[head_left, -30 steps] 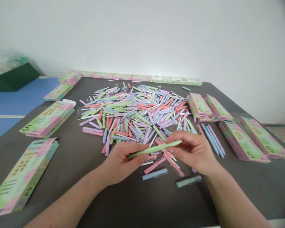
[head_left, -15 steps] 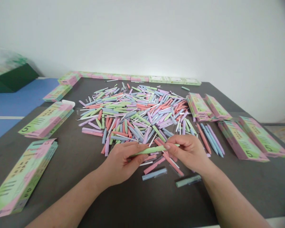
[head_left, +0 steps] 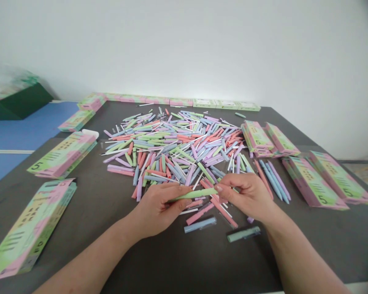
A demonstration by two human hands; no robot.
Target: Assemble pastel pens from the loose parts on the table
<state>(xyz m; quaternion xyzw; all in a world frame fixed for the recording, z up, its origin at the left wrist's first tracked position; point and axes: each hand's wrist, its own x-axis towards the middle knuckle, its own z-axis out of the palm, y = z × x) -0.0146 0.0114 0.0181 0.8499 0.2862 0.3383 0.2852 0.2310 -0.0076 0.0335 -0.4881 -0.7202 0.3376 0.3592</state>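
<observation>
A light green pen barrel (head_left: 199, 193) is held level above the near edge of a pile of pen parts. My left hand (head_left: 159, 210) pinches its left part between thumb and fingers. My right hand (head_left: 245, 198) is closed at its right end, fingertips pressed together there; whether a small part lies inside them is hidden. Just below lie coral pieces (head_left: 223, 212), a blue cap (head_left: 200, 225) and a green cap (head_left: 243, 234) with clear clips. Coral, blue and purple pens (head_left: 274, 181) lie side by side to the right of my right hand.
A wide pile of pastel barrels, caps and white refills (head_left: 171, 143) covers the table's middle. Printed boxes stand at right (head_left: 322, 183), left (head_left: 63, 155), near left (head_left: 30, 228) and along the back (head_left: 180, 102). A dark green bin (head_left: 21, 102) sits on a blue surface at far left.
The green tip that stuck out past my right fingers no longer shows. My right hand has shifted slightly right along the barrel. My left hand keeps its hold.
</observation>
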